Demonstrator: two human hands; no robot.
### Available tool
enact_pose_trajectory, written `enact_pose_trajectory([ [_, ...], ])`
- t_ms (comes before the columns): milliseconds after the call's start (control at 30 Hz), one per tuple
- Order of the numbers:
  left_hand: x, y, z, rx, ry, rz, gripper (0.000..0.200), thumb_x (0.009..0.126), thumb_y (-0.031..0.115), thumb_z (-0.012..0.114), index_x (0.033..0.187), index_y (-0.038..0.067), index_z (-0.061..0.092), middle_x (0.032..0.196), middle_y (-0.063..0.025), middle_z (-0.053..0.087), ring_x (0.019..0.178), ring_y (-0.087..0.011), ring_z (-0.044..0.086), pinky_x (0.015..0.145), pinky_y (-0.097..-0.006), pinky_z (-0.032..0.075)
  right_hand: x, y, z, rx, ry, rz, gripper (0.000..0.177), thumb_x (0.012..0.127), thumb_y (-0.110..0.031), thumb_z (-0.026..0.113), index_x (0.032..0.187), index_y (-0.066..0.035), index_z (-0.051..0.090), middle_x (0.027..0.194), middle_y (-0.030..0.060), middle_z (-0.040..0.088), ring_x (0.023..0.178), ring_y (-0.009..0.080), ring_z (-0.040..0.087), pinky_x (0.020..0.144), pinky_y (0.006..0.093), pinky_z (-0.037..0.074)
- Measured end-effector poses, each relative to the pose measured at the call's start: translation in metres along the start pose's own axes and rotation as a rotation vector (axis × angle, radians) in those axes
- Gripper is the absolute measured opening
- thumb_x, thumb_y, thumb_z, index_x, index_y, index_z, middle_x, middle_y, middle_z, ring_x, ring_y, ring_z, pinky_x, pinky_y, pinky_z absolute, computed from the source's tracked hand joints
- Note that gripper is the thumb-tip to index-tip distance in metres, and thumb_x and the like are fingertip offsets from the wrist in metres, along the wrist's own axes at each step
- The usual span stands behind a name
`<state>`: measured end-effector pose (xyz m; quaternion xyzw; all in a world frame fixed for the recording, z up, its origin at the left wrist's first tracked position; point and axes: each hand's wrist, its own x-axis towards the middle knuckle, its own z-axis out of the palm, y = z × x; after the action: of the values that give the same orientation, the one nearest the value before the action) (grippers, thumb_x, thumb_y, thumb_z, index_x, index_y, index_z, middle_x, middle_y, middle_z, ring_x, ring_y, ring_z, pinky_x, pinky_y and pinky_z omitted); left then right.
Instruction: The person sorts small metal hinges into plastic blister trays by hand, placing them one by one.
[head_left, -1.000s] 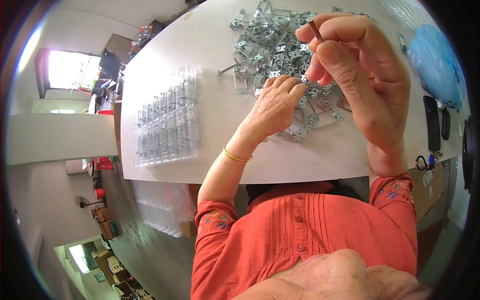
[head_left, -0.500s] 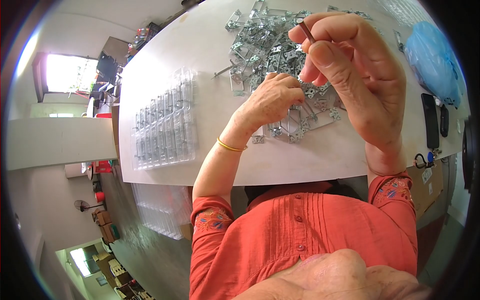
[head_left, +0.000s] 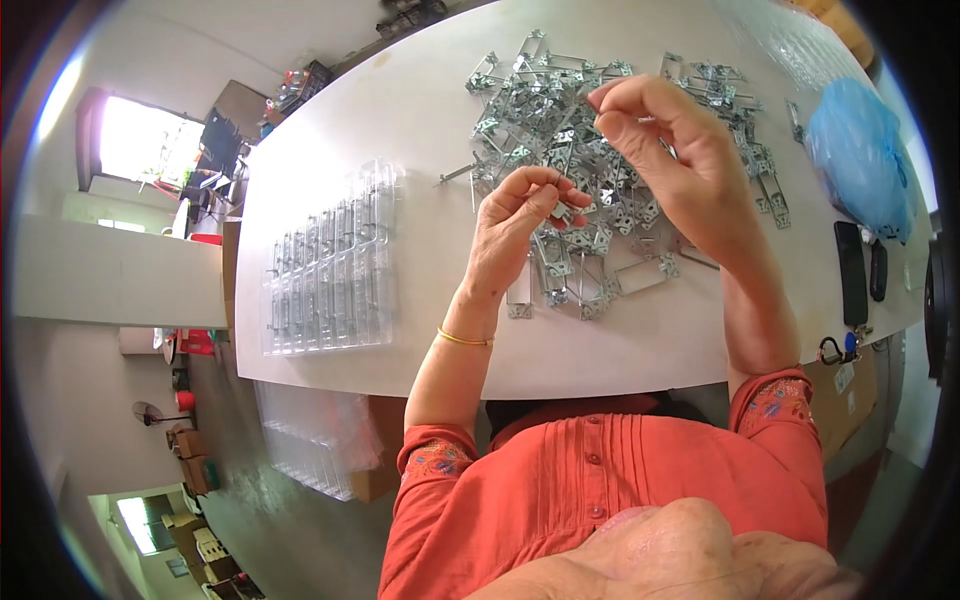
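With thumb and fingers pinched, my left hand [head_left: 515, 225] holds a small metal bracket [head_left: 563, 212] over the near left side of the heap. My right hand [head_left: 685, 165] is raised above the heap, its thumb and index fingertip pressed together. The metal pin seen there half a second ago is now almost hidden by the fingers. Under both hands lies a tangled heap of silvery metal brackets [head_left: 610, 215] with rods and perforated plates. Left of the heap, a clear plastic tray [head_left: 390, 280] holds rows of metal parts.
A blue plastic bag [head_left: 860, 160] rests at the table's right, with a black phone [head_left: 852, 272] and a dark slim object [head_left: 879, 270] nearby. Keys [head_left: 840, 348] lie at the near right edge. More clear trays [head_left: 310, 440] are stacked below the white table [head_left: 440, 385].
My right hand has lowered and turned, so the pin no longer shows clearly. My left hand has drawn back from the heap with a bracket in its fingers. The view has shifted slightly.
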<state>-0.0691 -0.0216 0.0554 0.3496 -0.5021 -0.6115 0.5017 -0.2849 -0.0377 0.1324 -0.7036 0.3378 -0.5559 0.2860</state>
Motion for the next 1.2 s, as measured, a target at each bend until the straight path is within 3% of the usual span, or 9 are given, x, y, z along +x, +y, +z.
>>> enact_pose_trajectory([
  [133,-0.005,-0.007,-0.014,-0.056,0.039,-0.019,0.019,0.108,0.016,0.056,0.118,0.002,0.065,0.104,-0.0147,0.076,0.085,-0.0196,0.072,0.073,-0.0299,0.054,0.002,0.022,0.015,0.082,-0.238,0.220,0.010,0.102,-0.012,0.066,0.100,-0.003,0.066,0.083,-0.0011,0.062,0.080,0.0064,0.055,0.070,0.0264,0.048],
  [233,-0.008,-0.011,-0.024,0.007,0.087,-0.030,0.019,0.108,0.016,0.057,0.117,0.002,0.065,0.103,-0.0146,0.076,0.082,-0.0183,0.071,0.073,-0.0302,0.054,0.003,0.015,0.020,0.020,-0.414,0.392,0.010,0.106,-0.011,0.063,0.100,-0.003,0.063,0.090,-0.0043,0.061,0.082,0.0036,0.052,0.073,0.0222,0.046],
  [500,-0.017,-0.019,-0.024,0.201,0.275,0.185,0.026,0.107,0.016,0.059,0.127,0.000,0.061,0.115,-0.0086,0.072,0.099,-0.0151,0.067,0.089,-0.0311,0.054,-0.005,0.034,0.048,0.012,-0.372,0.447,0.009,0.106,-0.011,0.061,0.104,-0.002,0.063,0.089,-0.0008,0.065,0.083,0.0068,0.063,0.076,0.0252,0.055],
  [533,-0.020,-0.017,-0.025,0.588,0.294,0.322,0.036,0.100,0.012,0.069,0.132,0.000,0.059,0.118,-0.0093,0.070,0.099,-0.0180,0.068,0.089,-0.0339,0.055,-0.007,0.035,0.052,0.029,-0.339,0.435,0.009,0.105,-0.011,0.062,0.103,-0.002,0.063,0.087,0.0008,0.065,0.080,0.0080,0.063,0.074,0.0261,0.054],
  [667,-0.019,-0.028,-0.026,1.059,0.295,0.646,0.057,0.082,0.010,0.084,0.133,0.002,0.060,0.108,-0.0127,0.071,0.092,-0.0237,0.070,0.084,-0.0350,0.056,-0.014,0.040,0.064,0.109,-0.299,0.414,0.010,0.104,-0.010,0.063,0.103,-0.001,0.064,0.085,0.0042,0.066,0.078,0.0106,0.062,0.071,0.0275,0.053],
  [767,-0.025,-0.032,-0.021,1.004,0.288,0.460,0.054,0.084,0.009,0.083,0.132,0.001,0.060,0.105,-0.0115,0.072,0.086,-0.0211,0.069,0.081,-0.0322,0.056,-0.018,0.048,0.067,0.151,-0.303,0.425,0.009,0.105,-0.011,0.063,0.106,-0.001,0.063,0.087,0.0025,0.065,0.080,0.0101,0.061,0.072,0.0264,0.051],
  [867,-0.024,-0.031,-0.026,0.924,0.300,0.481,0.047,0.090,0.008,0.078,0.132,-0.002,0.060,0.098,-0.0086,0.070,0.080,-0.0163,0.067,0.074,-0.0273,0.055,-0.016,0.048,0.066,0.071,-0.254,0.337,0.009,0.105,-0.011,0.063,0.107,-0.002,0.063,0.085,0.0001,0.062,0.080,0.0085,0.058,0.072,0.0253,0.050],
  [1000,-0.027,-0.014,-0.030,0.187,0.279,0.047,0.036,0.105,0.017,0.061,0.133,-0.006,0.060,0.087,-0.0031,0.064,0.067,-0.0083,0.054,0.061,-0.0206,0.043,-0.012,0.041,0.062,0.117,-0.263,0.403,0.008,0.105,-0.011,0.064,0.106,-0.003,0.063,0.083,-0.0016,0.060,0.080,0.0065,0.056,0.071,0.0247,0.048],
  [1200,-0.025,-0.007,-0.044,-0.290,0.146,-0.096,0.043,0.109,0.029,0.052,0.128,-0.008,0.063,0.077,-0.0024,0.060,0.058,-0.0067,0.046,0.053,-0.0202,0.033,-0.016,0.036,0.067,0.038,-0.288,0.397,0.008,0.103,-0.011,0.066,0.103,-0.004,0.065,0.085,-0.0010,0.064,0.078,0.0061,0.055,0.069,0.0251,0.048],
])
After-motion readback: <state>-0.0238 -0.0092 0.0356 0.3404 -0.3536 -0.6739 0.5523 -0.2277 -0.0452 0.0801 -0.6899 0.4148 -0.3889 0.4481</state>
